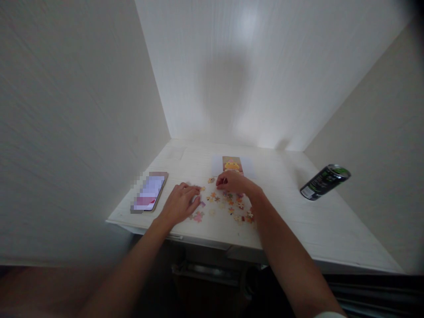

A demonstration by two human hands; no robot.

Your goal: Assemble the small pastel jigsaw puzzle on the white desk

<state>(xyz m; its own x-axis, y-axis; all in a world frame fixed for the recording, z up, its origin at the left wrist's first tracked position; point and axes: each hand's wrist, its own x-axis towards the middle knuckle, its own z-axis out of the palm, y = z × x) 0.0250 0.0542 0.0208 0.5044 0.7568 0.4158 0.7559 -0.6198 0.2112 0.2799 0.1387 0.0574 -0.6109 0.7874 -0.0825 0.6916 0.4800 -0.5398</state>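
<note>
Loose jigsaw puzzle pieces (pixel 231 211) in orange, cream and pink lie scattered on the white tabletop (pixel 285 229) between and below my hands. My left hand (pixel 181 202) rests at the left of them, palm down with fingers stretched out. Its fingertips touch or lie beside a small yellowish puzzle piece (pixel 202 189). Over the upper side of the spread, my right hand (pixel 233 182) has thumb and forefinger brought together in a pinch; what is between them is too small to make out. One single piece (pixel 211 180) lies just left of its fingertips.
Behind my right hand lies a sheet with a yellow cartoon figure picture (pixel 232 163), partly covered. A phone (pixel 149 192) with its screen lit is at the left edge. A dark drink can (pixel 324 182) stands at the right. Pale walls (pixel 225 88) enclose the table's back and sides.
</note>
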